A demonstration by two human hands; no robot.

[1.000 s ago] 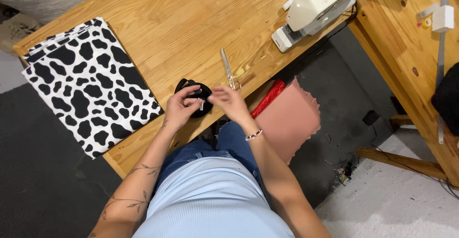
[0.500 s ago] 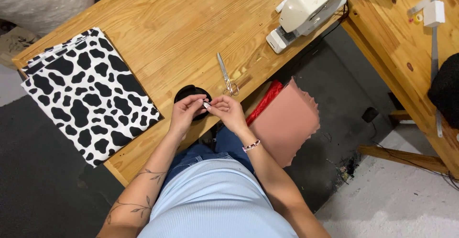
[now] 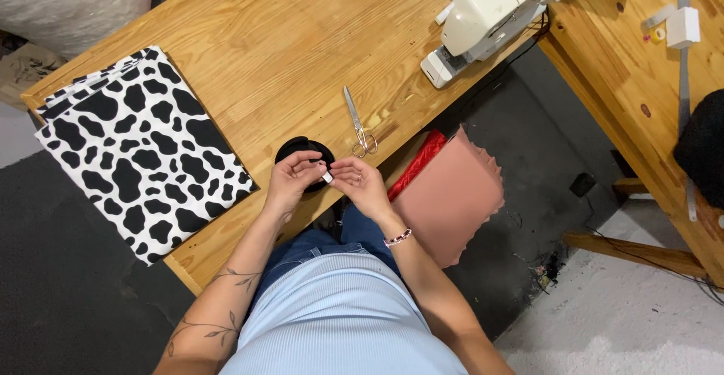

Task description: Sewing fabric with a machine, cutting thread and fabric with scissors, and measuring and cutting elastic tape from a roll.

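Observation:
My left hand (image 3: 292, 181) and my right hand (image 3: 361, 184) meet at the near edge of the wooden table (image 3: 286, 43). Between their fingertips they pinch a small white piece (image 3: 327, 177). Under the left hand lies a round black piece of fabric (image 3: 302, 151). Silver scissors (image 3: 359, 124) lie on the table just beyond my right hand, handles toward me. I cannot make out what the white piece is.
Folded black-and-white cow-print fabric (image 3: 136, 149) covers the table's left end. A white sewing machine (image 3: 494, 15) stands at the far right corner. Pink fabric (image 3: 452, 194) and red fabric (image 3: 416, 165) hang below the table edge. A second wooden table (image 3: 641, 66) stands on the right.
Both hands have shifted slightly left along the table edge and drawn together on the small white piece. The view has also drifted, so the scissors and sewing machine sit a little further left.

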